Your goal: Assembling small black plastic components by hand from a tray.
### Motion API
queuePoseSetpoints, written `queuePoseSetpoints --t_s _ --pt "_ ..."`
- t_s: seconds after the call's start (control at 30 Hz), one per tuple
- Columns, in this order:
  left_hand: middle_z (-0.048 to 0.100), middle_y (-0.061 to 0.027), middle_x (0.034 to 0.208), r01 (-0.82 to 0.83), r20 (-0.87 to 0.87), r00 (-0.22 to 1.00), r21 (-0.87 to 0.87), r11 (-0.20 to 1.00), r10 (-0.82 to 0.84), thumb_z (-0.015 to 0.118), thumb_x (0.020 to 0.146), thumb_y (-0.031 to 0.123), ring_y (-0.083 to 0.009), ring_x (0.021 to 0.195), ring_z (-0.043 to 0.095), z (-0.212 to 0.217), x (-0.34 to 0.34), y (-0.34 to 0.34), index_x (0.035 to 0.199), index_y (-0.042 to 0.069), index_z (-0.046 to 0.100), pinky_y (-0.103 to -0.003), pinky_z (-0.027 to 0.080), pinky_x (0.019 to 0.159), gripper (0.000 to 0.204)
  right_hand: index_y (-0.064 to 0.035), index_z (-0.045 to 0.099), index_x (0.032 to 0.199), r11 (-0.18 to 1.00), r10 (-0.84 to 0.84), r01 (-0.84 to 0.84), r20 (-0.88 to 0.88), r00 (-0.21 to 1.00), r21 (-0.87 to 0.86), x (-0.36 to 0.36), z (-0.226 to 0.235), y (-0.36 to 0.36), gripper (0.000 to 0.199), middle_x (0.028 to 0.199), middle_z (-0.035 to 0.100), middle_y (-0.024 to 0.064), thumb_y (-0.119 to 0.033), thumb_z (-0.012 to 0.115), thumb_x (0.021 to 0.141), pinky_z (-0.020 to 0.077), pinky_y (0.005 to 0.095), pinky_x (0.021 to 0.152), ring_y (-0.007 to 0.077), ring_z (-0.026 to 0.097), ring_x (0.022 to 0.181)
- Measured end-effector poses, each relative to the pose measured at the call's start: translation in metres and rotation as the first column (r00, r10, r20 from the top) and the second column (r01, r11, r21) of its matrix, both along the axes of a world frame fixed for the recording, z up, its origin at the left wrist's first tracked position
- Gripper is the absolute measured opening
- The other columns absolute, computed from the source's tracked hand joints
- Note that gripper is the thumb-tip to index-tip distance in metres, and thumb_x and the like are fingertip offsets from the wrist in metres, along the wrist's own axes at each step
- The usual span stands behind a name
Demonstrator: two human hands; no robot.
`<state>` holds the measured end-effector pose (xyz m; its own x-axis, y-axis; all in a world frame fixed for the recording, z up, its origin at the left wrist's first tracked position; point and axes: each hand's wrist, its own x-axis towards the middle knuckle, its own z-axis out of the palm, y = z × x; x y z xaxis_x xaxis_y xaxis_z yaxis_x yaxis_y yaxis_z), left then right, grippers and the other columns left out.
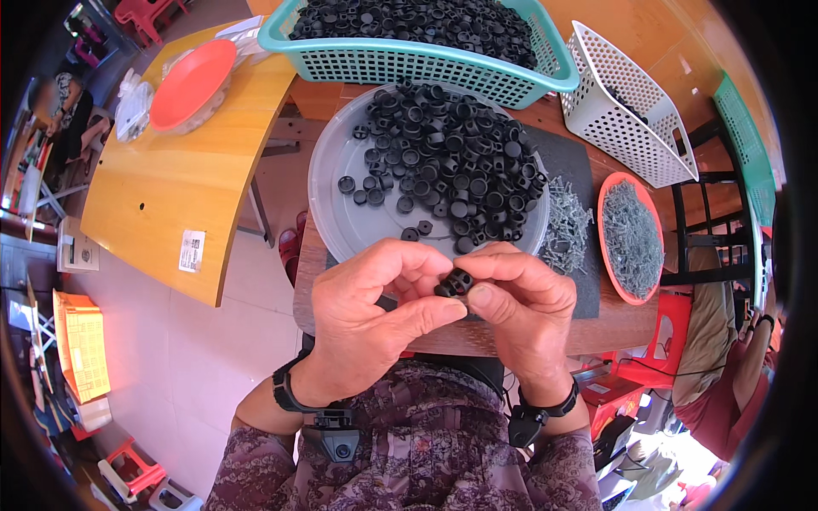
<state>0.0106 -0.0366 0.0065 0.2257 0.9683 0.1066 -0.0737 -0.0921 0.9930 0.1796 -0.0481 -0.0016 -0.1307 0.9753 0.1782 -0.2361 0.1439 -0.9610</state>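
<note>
Between the fingertips of both hands is a small black round plastic part (457, 284) with openings in its side. My left hand (375, 298) pinches it from the left with thumb and fingers. From the right, my right hand (521, 298) grips the same part, thumb and forefinger pressed to it. Just beyond the hands stands a round translucent tub (335, 196), with many loose black caps and rings (452, 162) heaped in it. Some lie apart on the tub's near left floor. The fingers partly cover the held part.
A teal basket (409, 70) full of black parts stands behind the tub. To the right are a pile of metal screws (564, 226), an orange-rimmed dish (603, 247) of screws and a white perforated basket (613, 128). A yellow table (170, 204) stands left. Another person sits at far right.
</note>
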Motion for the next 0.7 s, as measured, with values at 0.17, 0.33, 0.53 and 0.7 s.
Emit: queuePoseSetpoints --t_s 0.17,0.33,0.53,0.7 --pt "0.061 -0.0036 0.085 0.029 -0.047 0.998 0.004 1.0 -0.028 0.076 0.067 -0.003 -0.0071 0.073 0.056 0.001 0.0014 0.0017 0.096 -0.002 0.06 -0.02 0.047 0.066 0.033 0.004 0.061 0.101 0.999 -0.026 0.024 -0.057 0.998 -0.041 0.0012 -0.0016 -0.0021 0.023 0.094 0.06 0.0093 0.011 0.059 0.08 0.0466 0.0237 0.078 0.0133 0.057 0.087" --pt "0.061 -0.0038 0.085 0.013 -0.023 1.0 -0.054 0.998 -0.015 0.077 0.066 -0.003 -0.0071 0.074 0.056 0.0011 0.0035 0.0018 0.096 -0.002 0.06 -0.02 0.047 0.066 0.035 0.0043 0.061 0.101 0.995 -0.039 0.026 -0.143 0.989 -0.091 -0.0015 -0.0011 -0.003 0.022 0.093 0.06 0.0072 0.011 0.058 0.08 0.0475 0.0215 0.075 0.0111 0.058 0.086" --pt "0.061 -0.0038 0.085 0.039 -0.062 0.997 -0.018 0.999 -0.04 0.077 0.065 -0.004 -0.0071 0.075 0.056 0.003 0.004 0.0023 0.097 -0.003 0.059 -0.02 0.047 0.067 0.036 0.0045 0.061 0.099 0.99 -0.074 0.054 -0.156 0.985 -0.127 -0.0004 0.0005 -0.0054 0.021 0.093 0.06 0.0064 0.011 0.06 0.079 0.0482 0.0217 0.076 0.0108 0.059 0.086" --pt "0.062 -0.0008 0.076 0.012 -0.008 1.0 0.013 1.0 -0.012 0.078 0.068 0.008 -0.0045 0.067 0.056 -0.0031 0.007 0.0029 0.093 0.0 0.063 -0.018 0.046 0.06 0.031 0.0042 0.061 0.098 0.997 -0.032 0.024 -0.113 0.993 -0.07 0.0045 -0.0053 -0.0038 0.021 0.094 0.061 0.0079 0.011 0.061 0.078 0.0485 0.0225 0.076 0.0116 0.059 0.085"
